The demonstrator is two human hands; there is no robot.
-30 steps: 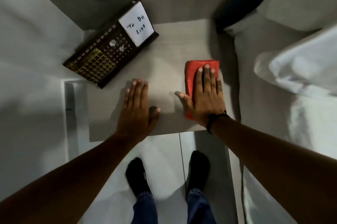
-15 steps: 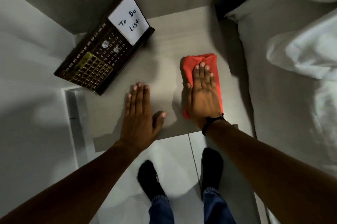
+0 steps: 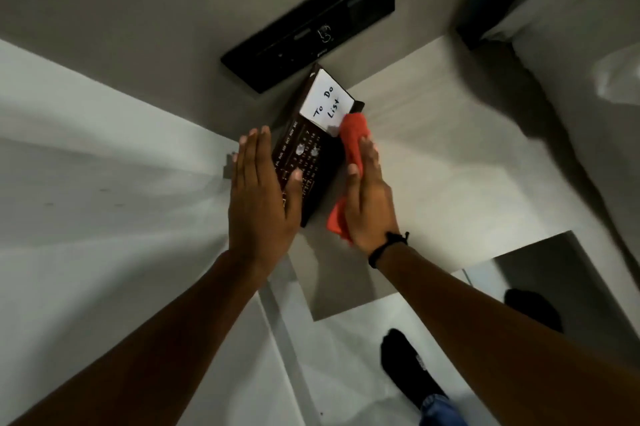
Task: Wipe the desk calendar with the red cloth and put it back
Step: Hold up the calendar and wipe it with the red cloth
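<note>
The dark brown desk calendar [image 3: 313, 148] with a white "To Do List" pad stands near the back left of the small grey table [image 3: 433, 155]. My left hand [image 3: 261, 197] lies flat against the calendar's left end, thumb over its front face, fingers straight. My right hand [image 3: 369, 197] grips the red cloth [image 3: 353, 136] and presses it against the calendar's right edge, just below the white pad. A loose end of the cloth hangs out under my palm. The calendar's lower left part is hidden behind my left hand.
A black flat panel [image 3: 311, 20] hangs on the wall right behind the calendar. A bed with white bedding [image 3: 571, 44] borders the table on the right. My feet in black socks [image 3: 408, 366] stand on the pale floor below the table's front edge.
Both hands left the tabletop and came up to the calendar. The right hand picked the red cloth off the table and carried it to the calendar; the left hand now steadies the calendar.
</note>
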